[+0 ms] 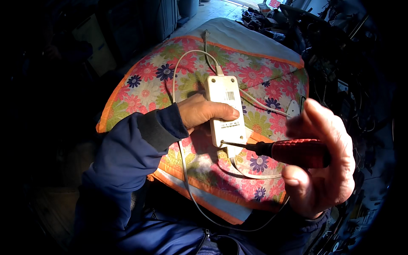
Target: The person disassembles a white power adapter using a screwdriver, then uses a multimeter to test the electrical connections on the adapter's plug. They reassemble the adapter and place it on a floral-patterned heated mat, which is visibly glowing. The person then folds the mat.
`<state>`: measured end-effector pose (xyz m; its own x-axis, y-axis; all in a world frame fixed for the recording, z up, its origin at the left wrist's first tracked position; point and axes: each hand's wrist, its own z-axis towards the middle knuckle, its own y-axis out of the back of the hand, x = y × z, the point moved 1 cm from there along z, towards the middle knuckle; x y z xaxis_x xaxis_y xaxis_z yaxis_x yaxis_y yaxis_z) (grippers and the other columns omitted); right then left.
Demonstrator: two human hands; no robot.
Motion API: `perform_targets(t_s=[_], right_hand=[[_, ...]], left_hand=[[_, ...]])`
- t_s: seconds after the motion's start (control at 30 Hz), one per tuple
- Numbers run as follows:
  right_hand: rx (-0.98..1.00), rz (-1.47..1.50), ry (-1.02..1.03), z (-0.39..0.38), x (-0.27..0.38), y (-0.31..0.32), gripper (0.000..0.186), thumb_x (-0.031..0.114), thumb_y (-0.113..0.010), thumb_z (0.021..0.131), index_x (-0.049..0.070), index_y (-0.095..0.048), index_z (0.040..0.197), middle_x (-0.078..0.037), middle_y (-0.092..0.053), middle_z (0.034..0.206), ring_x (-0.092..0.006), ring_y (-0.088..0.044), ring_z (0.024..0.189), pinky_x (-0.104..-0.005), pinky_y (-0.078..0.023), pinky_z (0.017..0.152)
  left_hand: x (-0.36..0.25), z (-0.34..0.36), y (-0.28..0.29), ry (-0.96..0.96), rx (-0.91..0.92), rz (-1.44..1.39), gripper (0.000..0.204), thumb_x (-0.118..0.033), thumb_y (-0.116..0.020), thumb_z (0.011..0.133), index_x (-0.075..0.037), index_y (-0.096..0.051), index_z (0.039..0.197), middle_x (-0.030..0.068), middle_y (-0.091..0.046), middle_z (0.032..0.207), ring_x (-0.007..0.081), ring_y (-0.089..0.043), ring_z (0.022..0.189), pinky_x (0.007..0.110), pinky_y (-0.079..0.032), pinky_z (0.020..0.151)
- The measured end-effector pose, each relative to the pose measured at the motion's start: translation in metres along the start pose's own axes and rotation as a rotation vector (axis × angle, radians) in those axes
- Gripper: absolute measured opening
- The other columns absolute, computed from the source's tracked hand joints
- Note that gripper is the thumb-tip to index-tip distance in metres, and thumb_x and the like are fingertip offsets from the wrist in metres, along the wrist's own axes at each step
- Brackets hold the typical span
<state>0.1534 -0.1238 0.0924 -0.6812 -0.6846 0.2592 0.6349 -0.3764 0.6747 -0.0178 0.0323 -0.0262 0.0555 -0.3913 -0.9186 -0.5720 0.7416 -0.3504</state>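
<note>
My left hand (204, 111) is wrapped round a white plastic adapter box (224, 89), its thumb across the labelled face. Screws or screw holes show at the box's corners, and a cable leaves each end. A screwdriver (299, 153) with a ribbed red handle and dark shaft reaches in from the right. Its tip meets the box's lower left corner hole. My right hand (329, 170) curls loosely about the handle, whose butt rests against the palm side. Its thumb and the raised, partly blurred fingers stand away from the grip.
Beneath the box lies a padded floral cloth (146, 91) with orange edging. A white cable (183, 159) loops around my left hand and down toward my lap. A white flat piece (293, 108) lies near my right fingers. Dark clutter (280, 25) is piled at the far right.
</note>
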Motion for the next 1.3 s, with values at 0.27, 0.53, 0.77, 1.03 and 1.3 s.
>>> perform_targets(t_s=[0.27,0.53,0.77,1.03,1.3], right_hand=[[0.081,-0.088,0.019,-0.007,0.003,0.003,0.068,0.021,-0.08,0.088,-0.016,-0.048,0.135,-0.035,-0.06,0.127,-0.028,-0.071,0.09,-0.03,-0.057,0.072],[-0.013,0.021,-0.087,0.001,0.007,-0.004,0.063,0.011,-0.07,0.089,-0.017,-0.044,0.139,-0.032,-0.063,0.119,-0.0324,-0.069,0.094,-0.0362,-0.057,0.08],[-0.072,-0.113,0.122,0.005,-0.008,-0.011,0.068,0.021,-0.07,0.091,-0.013,-0.043,0.143,-0.03,-0.065,0.12,-0.0338,-0.07,0.091,-0.0351,-0.058,0.076],[0.036,-0.179,0.06,-0.003,0.003,-0.004,0.086,0.029,-0.084,0.082,-0.015,-0.041,0.142,-0.036,-0.056,0.133,-0.0325,-0.069,0.104,-0.0332,-0.061,0.076],[0.0,-0.027,0.061,-0.011,-0.003,-0.011,0.076,-0.002,-0.078,0.078,-0.018,-0.04,0.141,-0.03,-0.064,0.117,-0.0331,-0.071,0.098,-0.0376,-0.062,0.083]], left_hand=[[0.0,-0.001,0.0,-0.001,-0.021,-0.006,0.043,-0.022,-0.073,0.088,0.005,-0.064,0.121,0.0166,-0.072,0.11,0.0245,-0.07,0.102,0.035,-0.054,0.091],[0.003,0.004,0.001,-0.025,-0.007,0.038,0.042,-0.024,-0.073,0.088,0.004,-0.067,0.119,0.0146,-0.073,0.111,0.0235,-0.068,0.105,0.036,-0.05,0.095],[0.009,0.008,0.004,-0.04,0.018,0.023,0.039,-0.023,-0.073,0.089,0.003,-0.068,0.117,0.0139,-0.073,0.11,0.0229,-0.068,0.103,0.035,-0.051,0.094],[0.004,0.004,0.001,-0.026,0.005,0.027,0.038,-0.023,-0.073,0.089,0.003,-0.067,0.116,0.0133,-0.073,0.109,0.0225,-0.068,0.102,0.035,-0.051,0.093],[0.001,0.001,0.002,-0.026,-0.01,0.04,0.038,-0.022,-0.072,0.089,0.002,-0.067,0.117,0.0131,-0.072,0.108,0.0224,-0.068,0.102,0.035,-0.051,0.094]])
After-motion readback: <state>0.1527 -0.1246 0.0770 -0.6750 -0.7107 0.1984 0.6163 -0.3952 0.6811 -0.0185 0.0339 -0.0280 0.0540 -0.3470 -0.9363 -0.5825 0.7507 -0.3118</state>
